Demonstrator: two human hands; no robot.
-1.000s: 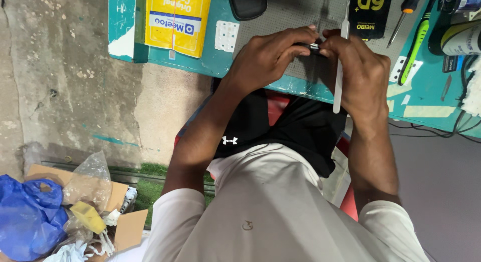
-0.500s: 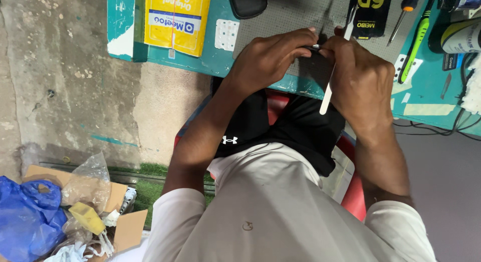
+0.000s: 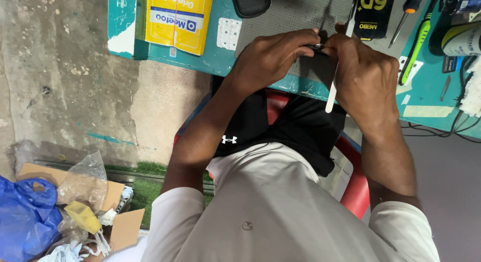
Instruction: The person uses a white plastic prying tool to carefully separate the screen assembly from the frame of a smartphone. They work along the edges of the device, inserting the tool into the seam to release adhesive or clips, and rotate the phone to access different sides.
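Dark small part between left hand and right hand — white stick alongside

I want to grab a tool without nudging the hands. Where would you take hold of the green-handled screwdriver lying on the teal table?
Probably by the long green handle of the green-handled screwdriver, coming from above on the right hand's outer side. It lies flat on the teal table, handle free, thin tip slanting away.

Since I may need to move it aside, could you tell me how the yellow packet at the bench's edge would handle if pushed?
The yellow packet looks flat and thin, so it would probably slide rather than roll or tip. It seems light for its size, perhaps card or plastic, and may flex when lifted. It lies near the edge of the teal bench, so a push outward might drop it.
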